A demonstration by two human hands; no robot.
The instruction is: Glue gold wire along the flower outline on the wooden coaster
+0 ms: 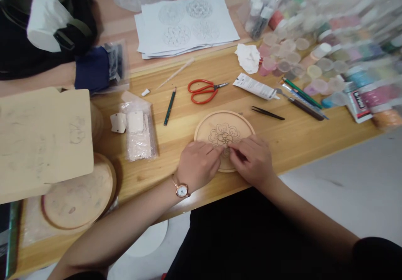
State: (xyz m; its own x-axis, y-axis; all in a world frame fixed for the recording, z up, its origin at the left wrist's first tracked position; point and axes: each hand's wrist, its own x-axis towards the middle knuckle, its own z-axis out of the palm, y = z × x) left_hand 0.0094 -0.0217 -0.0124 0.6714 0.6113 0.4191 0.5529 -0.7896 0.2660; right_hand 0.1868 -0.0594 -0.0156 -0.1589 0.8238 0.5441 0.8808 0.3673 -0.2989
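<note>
A round wooden plate (204,126) with a raised rim lies near the front edge of the table, with a flower outline (225,134) in dark lines on its face. Over the plate's lower left part, my left hand (199,163) is closed, its fingertips pressed together at the middle of the flower. My right hand (255,158) comes in from the right, thumb and forefinger pinched close to the left fingertips. Whatever the fingers hold, if anything, is too small to make out. The hands cover the plate's lower sides.
Red-handled scissors (202,91), a dark green pencil (170,106), black tweezers (268,113) and a white tube (256,87) lie behind the plate. Printed flower sheets (188,24) are at the back. Small pots (292,58) crowd the right; cardboard (44,142) stands left.
</note>
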